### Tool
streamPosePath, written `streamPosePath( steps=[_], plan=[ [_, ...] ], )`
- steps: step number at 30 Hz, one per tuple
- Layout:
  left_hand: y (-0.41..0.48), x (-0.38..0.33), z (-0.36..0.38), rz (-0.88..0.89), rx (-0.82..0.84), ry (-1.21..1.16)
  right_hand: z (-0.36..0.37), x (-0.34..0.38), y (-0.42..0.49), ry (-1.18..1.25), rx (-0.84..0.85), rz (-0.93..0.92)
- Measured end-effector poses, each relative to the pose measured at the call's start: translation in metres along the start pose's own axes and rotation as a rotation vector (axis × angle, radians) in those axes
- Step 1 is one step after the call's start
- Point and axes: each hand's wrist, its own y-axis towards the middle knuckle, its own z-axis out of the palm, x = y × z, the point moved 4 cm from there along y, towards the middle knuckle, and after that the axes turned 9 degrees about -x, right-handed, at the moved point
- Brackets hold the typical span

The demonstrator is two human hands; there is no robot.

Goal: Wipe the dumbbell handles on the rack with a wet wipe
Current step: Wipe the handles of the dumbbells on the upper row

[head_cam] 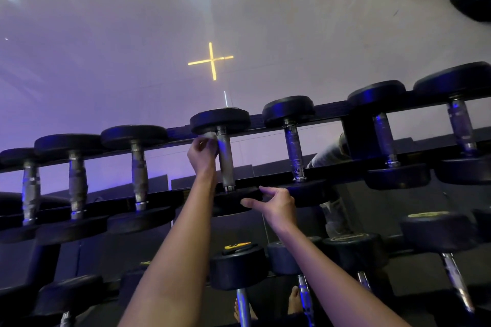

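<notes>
seven dumbbells (225, 162) on the top rail of one rack (329, 111), one wet wipe (210, 135), a left hand (203, 154) and a right hand (277, 207), two bare feet (295, 300)

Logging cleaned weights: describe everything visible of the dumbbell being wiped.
This dumbbell has a silver knurled metal handle between two round, rubbery-looking black heads. It lies across the black rack's upper rails, fourth from the left in view. The left hand holds a crumpled white wet wipe against the handle's far end; the right hand seems to touch the near head.
</notes>
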Motion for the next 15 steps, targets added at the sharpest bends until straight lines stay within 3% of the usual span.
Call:
streamPosePath(
  steps=[4,7,12,15],
  plan=[
    [-0.019,-0.005,-0.019,0.329,0.182,0.333,-0.001,-0.001,0.0,-0.002,-0.001,-0.003],
    [-0.046,0.006,-0.037,0.46,0.393,0.621,-0.001,-0.001,0.001,-0.002,0.0,-0.001],
    [-0.038,-0.02,-0.009,0.824,0.293,0.776,0.0,0.0,0.0,0.007,0.007,0.004],
    [-0.03,-0.023,0.002,0.99,0.345,0.868,0.001,-0.001,0.0,0.005,-0.004,0.006]
  ],
)
